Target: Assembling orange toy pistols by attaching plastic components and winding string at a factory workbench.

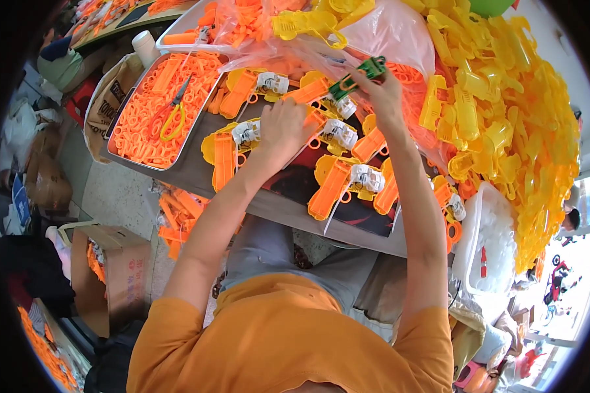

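Note:
My right hand (381, 98) is closed round a dark green plastic piece (357, 78) with cut-out openings, held over the far part of the table. Lower and to the left, my left hand (285, 128) has its fingers curled at an orange plastic part (314, 122) of one of the toy-gun assemblies. Several such assemblies lie in rows, each a yellow half shell (322, 169) with an orange grip piece (330, 190) and a white mechanism (367, 178). Thin white strips stick out from some near the front edge.
A metal tray (177, 160) of small orange parts stands at the left, with scissors (175, 111) on top. Yellow shells (498, 118) pile high on the right beside a white tub (478, 229). Bags of orange parts (242, 23) line the back. A cardboard box (121, 275) stands on the floor.

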`<move>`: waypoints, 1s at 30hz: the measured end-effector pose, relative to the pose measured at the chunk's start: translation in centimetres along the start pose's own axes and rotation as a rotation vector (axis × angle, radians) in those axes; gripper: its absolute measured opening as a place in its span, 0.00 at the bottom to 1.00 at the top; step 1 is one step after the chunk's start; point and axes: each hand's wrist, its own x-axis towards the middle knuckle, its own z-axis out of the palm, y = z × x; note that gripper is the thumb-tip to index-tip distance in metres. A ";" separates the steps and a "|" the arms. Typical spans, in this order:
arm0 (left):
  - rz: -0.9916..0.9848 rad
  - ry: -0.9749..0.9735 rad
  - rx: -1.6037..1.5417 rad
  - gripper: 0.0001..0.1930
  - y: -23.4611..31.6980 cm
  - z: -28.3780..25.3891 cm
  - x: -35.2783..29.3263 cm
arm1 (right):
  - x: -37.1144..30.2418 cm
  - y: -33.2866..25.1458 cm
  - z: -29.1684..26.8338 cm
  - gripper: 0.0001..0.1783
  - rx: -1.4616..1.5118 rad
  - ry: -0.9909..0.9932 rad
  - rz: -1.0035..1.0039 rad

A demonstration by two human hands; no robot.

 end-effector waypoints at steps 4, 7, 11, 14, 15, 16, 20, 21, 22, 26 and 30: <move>0.061 0.143 -0.042 0.18 -1.6 1.3 4.3 | 2.2 0.6 -0.5 0.16 -0.081 0.166 -0.020; 0.065 0.069 -0.039 0.23 -2.5 3.4 6.6 | 3.7 2.7 0.1 0.17 -0.227 0.180 -0.073; 0.048 -0.057 -0.037 0.27 -2.4 3.6 7.6 | 4.0 3.9 1.4 0.22 -0.215 0.211 -0.088; 0.100 0.008 -0.088 0.19 -2.8 3.9 7.3 | 3.9 3.8 2.2 0.22 -0.233 0.186 -0.102; 0.098 0.008 -0.089 0.19 -2.7 3.8 7.4 | 3.9 3.8 2.2 0.22 -0.250 0.180 -0.142; 0.091 -0.021 -0.090 0.19 -2.5 3.7 7.4 | 3.9 3.8 2.2 0.22 -0.251 0.178 -0.141; 0.125 -0.004 -0.108 0.16 -3.3 4.1 7.5 | 3.5 2.7 2.8 0.22 -0.266 0.176 -0.134; 0.131 -0.006 -0.111 0.16 -2.9 3.7 7.6 | 3.4 2.6 2.7 0.21 -0.315 0.192 -0.148; 0.110 -0.045 -0.090 0.15 -2.5 3.3 7.7 | 3.4 2.7 2.6 0.21 -0.318 0.199 -0.147; 0.096 -0.065 -0.024 0.13 -2.1 3.0 7.9 | 3.6 2.7 2.5 0.22 -0.320 0.170 -0.104; 0.074 -0.066 -0.009 0.13 -2.1 2.7 7.9 | 3.7 2.7 2.9 0.23 -0.353 0.160 -0.075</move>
